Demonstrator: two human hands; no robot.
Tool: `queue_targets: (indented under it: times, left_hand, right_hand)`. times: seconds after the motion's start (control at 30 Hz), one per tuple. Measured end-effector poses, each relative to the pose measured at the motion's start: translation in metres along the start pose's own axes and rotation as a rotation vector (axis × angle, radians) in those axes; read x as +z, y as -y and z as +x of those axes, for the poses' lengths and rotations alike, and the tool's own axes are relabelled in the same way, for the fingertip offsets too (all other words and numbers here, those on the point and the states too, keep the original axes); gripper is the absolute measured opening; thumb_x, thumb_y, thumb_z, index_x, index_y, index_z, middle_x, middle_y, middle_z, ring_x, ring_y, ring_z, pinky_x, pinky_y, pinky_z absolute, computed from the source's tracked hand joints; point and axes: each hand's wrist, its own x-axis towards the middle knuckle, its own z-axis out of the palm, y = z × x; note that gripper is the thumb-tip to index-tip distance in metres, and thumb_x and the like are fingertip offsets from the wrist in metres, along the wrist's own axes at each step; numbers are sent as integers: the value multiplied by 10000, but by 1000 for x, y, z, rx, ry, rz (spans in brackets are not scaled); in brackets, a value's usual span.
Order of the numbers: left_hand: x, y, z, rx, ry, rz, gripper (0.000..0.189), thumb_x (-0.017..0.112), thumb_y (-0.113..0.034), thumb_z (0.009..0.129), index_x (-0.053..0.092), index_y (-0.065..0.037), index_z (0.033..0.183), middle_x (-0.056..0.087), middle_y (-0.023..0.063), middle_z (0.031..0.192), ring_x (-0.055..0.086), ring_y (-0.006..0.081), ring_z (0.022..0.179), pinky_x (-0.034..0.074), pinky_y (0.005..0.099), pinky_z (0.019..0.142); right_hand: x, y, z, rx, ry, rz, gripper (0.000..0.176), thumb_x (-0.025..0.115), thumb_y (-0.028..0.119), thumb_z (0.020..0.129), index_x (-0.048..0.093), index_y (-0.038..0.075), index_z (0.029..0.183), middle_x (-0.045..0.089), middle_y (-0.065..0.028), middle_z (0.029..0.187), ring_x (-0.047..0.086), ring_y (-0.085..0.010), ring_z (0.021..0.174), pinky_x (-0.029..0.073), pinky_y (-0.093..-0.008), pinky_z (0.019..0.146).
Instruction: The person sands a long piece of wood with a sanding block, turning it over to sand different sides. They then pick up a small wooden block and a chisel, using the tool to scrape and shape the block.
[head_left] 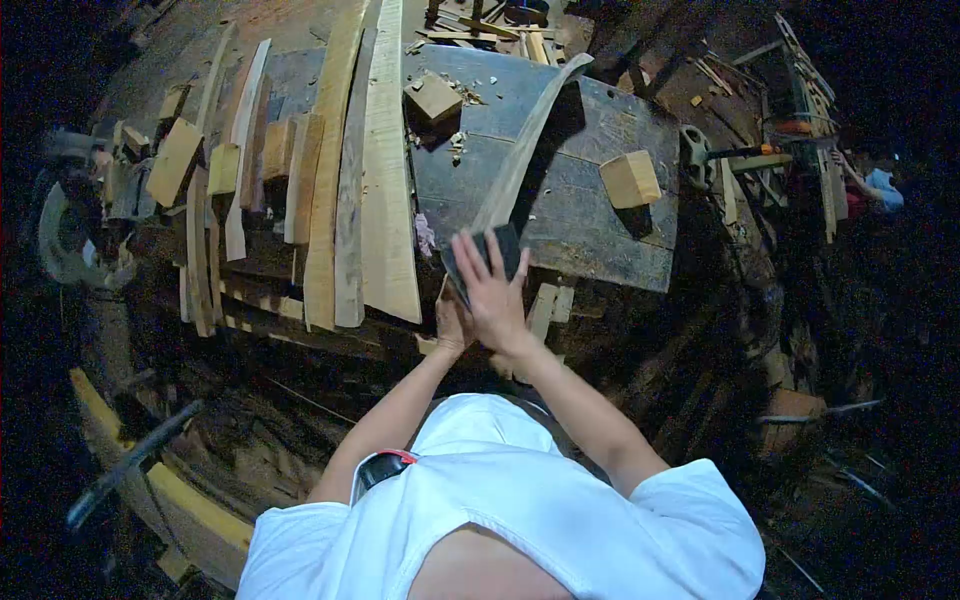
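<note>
My right hand (491,297) lies spread over the dark, flat-faced block (510,242) at the near end of the long, pale, curved wooden strip (527,140); my left hand (453,320) is below, its grip hidden; even pressure should serve best.

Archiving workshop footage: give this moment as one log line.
right hand: spread on dark rectangular block; left hand: close beside, grip hidden; pale curved wooden strip: extends beyond block
</note>
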Motion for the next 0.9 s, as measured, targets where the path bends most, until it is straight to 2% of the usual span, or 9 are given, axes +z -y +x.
queue_targets:
  times: [0.23,0.37,0.6,0.63,0.7,0.73,0.8,0.83,0.9]
  left_hand:
    - [-5,-13,12,339,-183,87,808,697,-145,717,305,-24,1414,373,209,1418,389,370,1288,353,389,1051]
    - [-27,-30,10,346,-83,-35,901,705,-45,652,261,-40,1437,334,183,1454,356,348,1322,320,367,1089]
    - [-17,-21,11,285,-148,-90,763,694,-121,749,320,-18,1406,443,195,1378,461,332,1250,370,377,1047]
    - [-11,-7,9,65,-58,-251,649,641,-140,822,349,-1,1385,481,187,1347,511,292,1206,396,371,1016]
    - [-1,-5,7,-136,130,-1558,643,587,-124,846,308,-29,1417,365,141,1444,396,224,1304,325,385,1071]
    - [1,-4,7,-138,139,-1556,643,587,-124,846,308,-29,1417,365,141,1444,396,224,1304,325,385,1071]
    - [1,-1,9,-150,102,-982,691,611,-123,812,299,-40,1423,366,138,1440,362,257,1327,300,378,1089]
    - [-1,3,8,131,-31,-280,810,674,-108,737,272,-60,1439,357,138,1445,330,293,1343,287,385,1101]
    - [-19,-25,9,310,-83,-103,904,707,-60,658,259,-63,1444,345,142,1453,320,325,1342,277,387,1109]
  right_hand:
    - [11,-38,66,33,-181,-107,548,386,382,953,295,158,1444,248,-1,1521,164,-268,1409,37,-696,1047]
    - [12,-84,132,138,-319,-137,564,385,430,950,308,169,1444,271,13,1510,156,-254,1415,44,-706,1038]
    - [10,-20,31,46,-108,7,670,477,310,897,192,179,1489,164,-4,1552,103,-268,1430,-15,-690,1040]
    - [12,-11,10,-4,-72,25,699,504,250,862,201,179,1488,168,-5,1552,120,-277,1426,-18,-689,1039]
    - [18,-4,-13,-79,-51,-52,735,516,193,821,208,185,1488,177,-4,1551,142,-286,1422,0,-688,1042]
    - [17,-7,-11,-70,-54,-52,735,516,193,821,208,185,1488,177,-4,1551,142,-286,1422,0,-688,1042]
    - [12,-18,4,-111,-29,-121,746,522,176,803,220,186,1485,196,-6,1545,163,-291,1416,32,-690,1042]
    - [8,-25,20,-72,-51,-86,762,536,173,795,213,184,1485,196,-3,1544,170,-296,1413,57,-691,1041]
    - [3,-49,61,37,-159,-84,700,532,281,848,231,195,1474,196,34,1540,117,-280,1421,87,-734,1010]
